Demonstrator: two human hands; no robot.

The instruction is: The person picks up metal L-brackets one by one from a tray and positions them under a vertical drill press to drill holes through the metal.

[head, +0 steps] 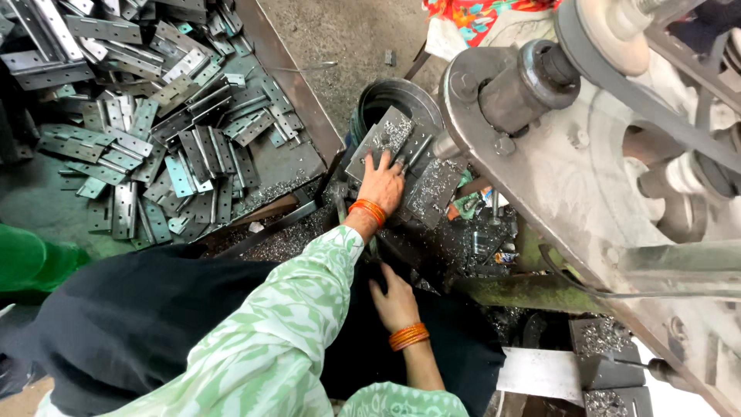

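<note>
My left hand (382,185), with orange bangles at the wrist, lies fingers spread on a grey metal hinge plate (386,135). It presses the plate down on the round work table (386,96) of a drilling machine (571,154). Metal shavings cover the plate and the table. My right hand (395,303), also with orange bangles, is low in front of my dark lap, under the table's edge. Its fingertips point into shadow, and I cannot tell whether it holds anything.
A large heap of grey hinge plates (154,116) lies on a metal tray (309,108) at the left. The machine's belt and pulley (617,46) are at the top right. Shavings and small scraps (478,232) litter the area beneath. A green cloth (31,262) is at far left.
</note>
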